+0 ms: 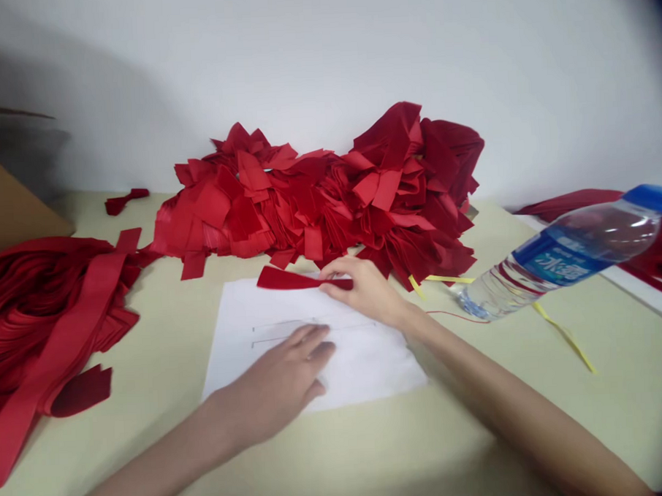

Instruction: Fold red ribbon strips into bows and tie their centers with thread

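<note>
**Single red ribbon piece pinched at far edge of marked sheet**

Red ribbon piece (285,278): velvety-looking, lying along the far edge of the white paper sheet (369,370), beyond the left hand. Right hand (368,286) has it between thumb and fingers, nearly closed; the broader end points leftward. Cannot tell if it is folded.

Left hand (282,382): fingers loosely extended, slightly blurred, over the sheet, no object visible in its grasp. Contact pressure cannot be judged.

Step in hand, judged: handling one piece beside the guide marks. Next move would call for a steady pinch and the sheet kept flat.

Writing: two drawn lines (266,342) with end ticks at the left fingertips; no words legible. Right of the right hand, a tilted plastic bottle (508,288) bears a blue label (556,256) with large white characters, apparently Chinese; one resembles 冰, remainder unclear.

Outward: ribbon heap (296,198) beyond both hands; ribbon bundle (53,297) left of the left hand; yellow strip (568,336) right of the right forearm.
</note>
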